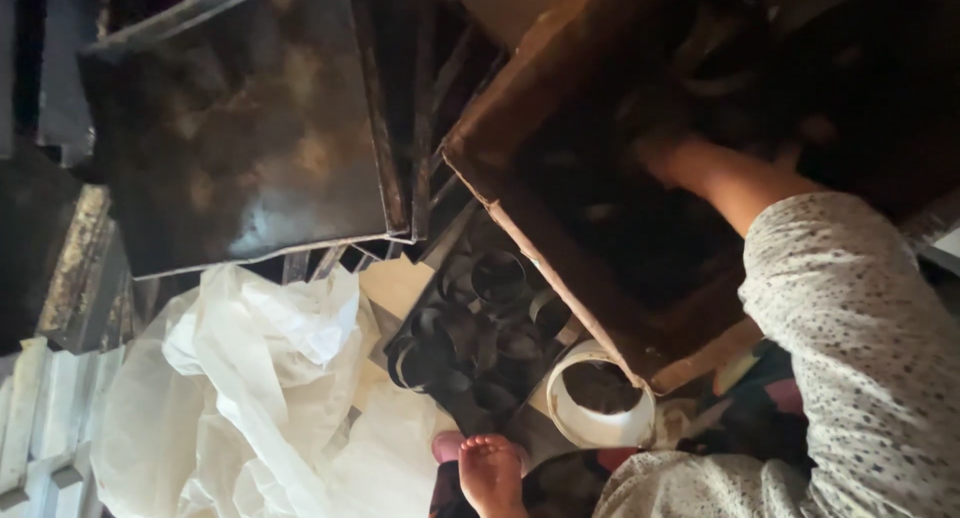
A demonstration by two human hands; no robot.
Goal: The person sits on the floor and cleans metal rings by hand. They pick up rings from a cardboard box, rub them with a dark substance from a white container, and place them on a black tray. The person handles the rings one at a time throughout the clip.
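Dim, cluttered spot; the view looks rotated. Floor of pale slats (40, 408) shows at lower left, half covered by crumpled white plastic (250, 378). Upper left, a large dark metal sheet (240, 118), blotched and dull, lies over other stacked sheets, their edges showing along its right side. Centre, a dark tray (420, 308) holds many metal rings (498, 276), thin-walled, blackened, crowded together, some overlapping. Just right of the tray sits a white ring (600, 403), wider and thicker-walled, touching the box's near corner. A bare foot (490, 473) rests at the bottom edge, near the tray. The cardboard box (520, 98) fills the upper right: brown, worn, open, tilted, its inside very dark with vague round shapes, too blurred to name. One arm in a grey speckled sleeve (850, 318) reaches from the right into the box; the hand (665, 158) is deep in the shadow there. Which hand it is, and whether its fingers are spread, pressed together or pinching something, I cannot tell. No second hand in view.
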